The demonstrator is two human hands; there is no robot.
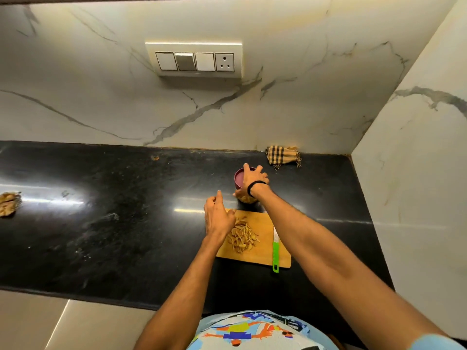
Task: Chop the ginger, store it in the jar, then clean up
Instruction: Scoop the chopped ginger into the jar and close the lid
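A pile of chopped ginger [243,237] strips lies on a wooden cutting board [262,253] on the black counter. My left hand [217,218] hovers over the pile's far left end, back of the hand up and fingers curled down at the strips; whether it holds any is hidden. Just beyond the board stands a small jar [245,198] with ginger showing through its wall. My right hand [254,179] grips its maroon lid [238,178] from above. A green-handled knife [275,250] lies along the board's right side.
A checked cloth [283,156] lies crumpled against the back wall at the right. Ginger peelings [8,203] sit at the counter's far left. The side wall closes in on the right. A switch panel [194,60] is on the back wall.
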